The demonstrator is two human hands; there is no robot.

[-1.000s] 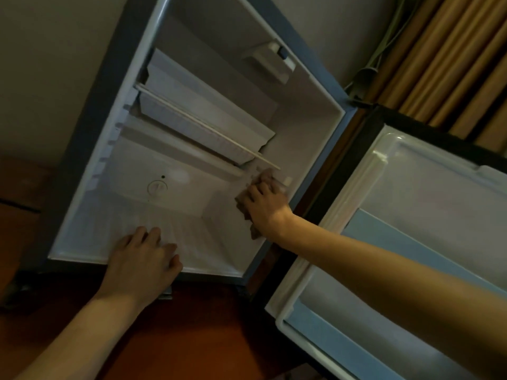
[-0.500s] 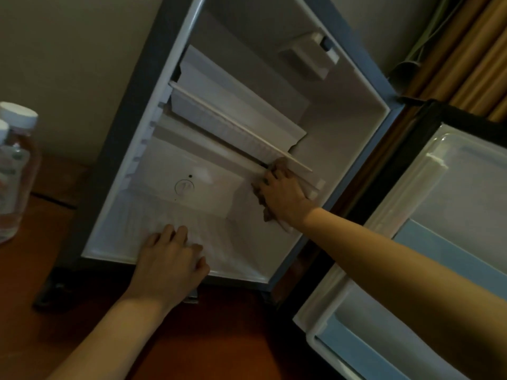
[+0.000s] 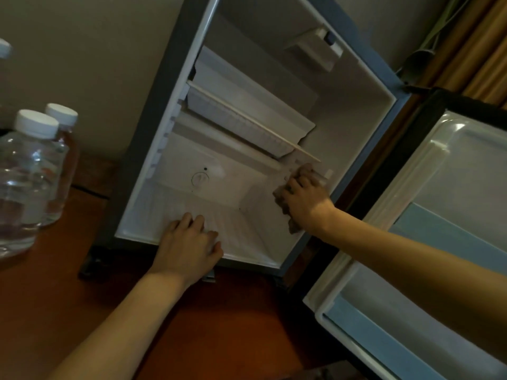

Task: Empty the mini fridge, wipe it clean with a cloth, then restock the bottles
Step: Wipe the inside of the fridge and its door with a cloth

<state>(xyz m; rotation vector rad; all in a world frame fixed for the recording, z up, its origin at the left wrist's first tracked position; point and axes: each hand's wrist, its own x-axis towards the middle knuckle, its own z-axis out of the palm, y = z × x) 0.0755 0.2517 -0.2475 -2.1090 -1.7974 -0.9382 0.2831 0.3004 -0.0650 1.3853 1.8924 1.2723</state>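
Note:
The mini fridge stands open with no bottles inside; its white shelf sits in the upper half. My right hand presses a brownish cloth against the fridge's inner right wall, just below the shelf's end. My left hand rests on the front of the fridge floor, fingers loosely bent and holding nothing. Two clear water bottles with white caps stand on the wooden surface at the far left.
The fridge door hangs open at the right, its blue door racks under my right forearm. A brown wooden surface spreads below the fridge. Curtains hang at the upper right; a beige wall lies behind the bottles.
The view has swung left, bringing the bottles into sight. My right hand with the cloth has stayed on the right inner wall under the shelf; my left hand has stayed on the floor.

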